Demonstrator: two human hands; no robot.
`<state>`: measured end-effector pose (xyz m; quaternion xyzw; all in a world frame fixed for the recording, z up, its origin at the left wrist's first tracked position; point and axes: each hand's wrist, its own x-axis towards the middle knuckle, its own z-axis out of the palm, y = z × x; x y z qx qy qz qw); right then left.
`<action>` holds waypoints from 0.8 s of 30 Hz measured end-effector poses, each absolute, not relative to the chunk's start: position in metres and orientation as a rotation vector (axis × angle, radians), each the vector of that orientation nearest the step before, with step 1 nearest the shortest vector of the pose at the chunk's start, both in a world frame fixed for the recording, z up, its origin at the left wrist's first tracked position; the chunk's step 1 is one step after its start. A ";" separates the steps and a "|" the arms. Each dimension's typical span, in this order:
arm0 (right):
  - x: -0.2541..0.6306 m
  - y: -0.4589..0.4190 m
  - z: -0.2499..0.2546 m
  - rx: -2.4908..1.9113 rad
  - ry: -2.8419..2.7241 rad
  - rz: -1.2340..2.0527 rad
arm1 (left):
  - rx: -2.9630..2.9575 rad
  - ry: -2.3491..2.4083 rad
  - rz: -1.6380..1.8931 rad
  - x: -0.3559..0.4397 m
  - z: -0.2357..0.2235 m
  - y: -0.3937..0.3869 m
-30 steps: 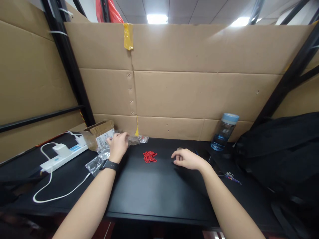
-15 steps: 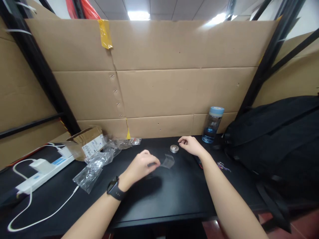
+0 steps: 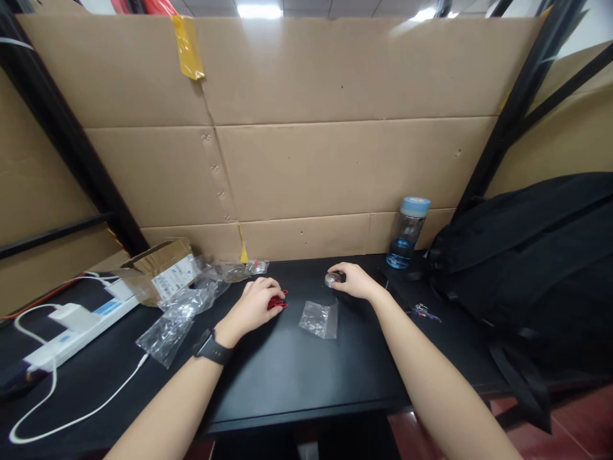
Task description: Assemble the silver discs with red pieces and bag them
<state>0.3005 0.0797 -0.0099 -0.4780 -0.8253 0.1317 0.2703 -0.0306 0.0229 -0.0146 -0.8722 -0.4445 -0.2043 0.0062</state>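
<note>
My left hand (image 3: 256, 303), with a dark watch on its wrist, rests low over the left-middle of the table. Its fingers curl round a small tangled bundle of red cord or wire (image 3: 278, 301), partly hidden by the hand. On the right, my right hand (image 3: 357, 281) has thumb and fingers closed on the edge of a small round silvery roll (image 3: 332, 279) lying at the table's far side. What kind of roll it is cannot be made out. Between the hands, a small clear plastic bag (image 3: 319, 319) lies flat on the black table (image 3: 306, 377).
At the left are a white power strip (image 3: 81, 335) with a cable, an opened cardboard box (image 3: 165, 271) and crumpled clear plastic (image 3: 177, 322). A blue-lidded bottle (image 3: 407, 233) and a black backpack (image 3: 531, 275) stand right. Cardboard panels (image 3: 297, 160) rise behind.
My left hand has let the clear bag down onto the table and moved slightly left, now around the red bundle. My right hand has moved left onto the silvery roll.
</note>
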 end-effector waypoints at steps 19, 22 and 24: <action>0.300 0.083 -0.016 -1.308 -2.222 0.372 | -2.706 -1.410 -0.723 -0.010 -0.012 0.013; 0.300 0.080 -0.011 -1.300 -2.203 0.363 | -2.703 -1.497 -0.841 -0.008 -0.009 0.014; 0.297 0.076 -0.006 -1.258 -2.175 0.335 | -2.717 -1.531 -0.957 -0.008 -0.007 0.014</action>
